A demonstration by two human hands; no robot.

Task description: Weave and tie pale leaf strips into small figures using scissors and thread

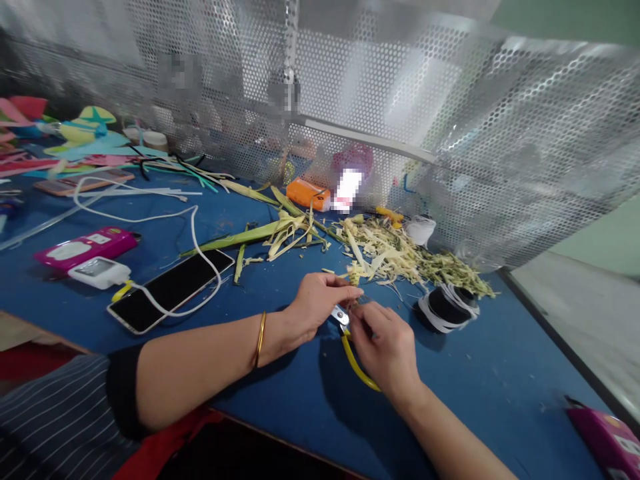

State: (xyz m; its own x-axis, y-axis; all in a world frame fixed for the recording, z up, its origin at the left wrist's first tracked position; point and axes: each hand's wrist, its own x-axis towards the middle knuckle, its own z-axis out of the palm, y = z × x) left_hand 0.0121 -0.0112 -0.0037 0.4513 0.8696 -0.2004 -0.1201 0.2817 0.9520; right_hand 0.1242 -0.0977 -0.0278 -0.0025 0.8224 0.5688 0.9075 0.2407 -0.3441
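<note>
My left hand [320,303] and my right hand [385,347] meet over the blue table [280,400]. The right hand is closed around yellow-handled scissors [353,353], whose metal blades poke out between the two hands. The left hand's fingers pinch something small at the blade tips; I cannot make it out. A gold bangle [260,339] sits on my left wrist. Just beyond the hands lies a heap of pale green leaf strips and trimmings [400,257].
A phone [170,290] on a white charging cable lies left of the hands, beside a pink case [85,247] and a white power bank [100,272]. A black tape roll [447,307] sits to the right. Perforated metal screen [450,133] walls the back. Coloured paper shapes [80,137] lie far left.
</note>
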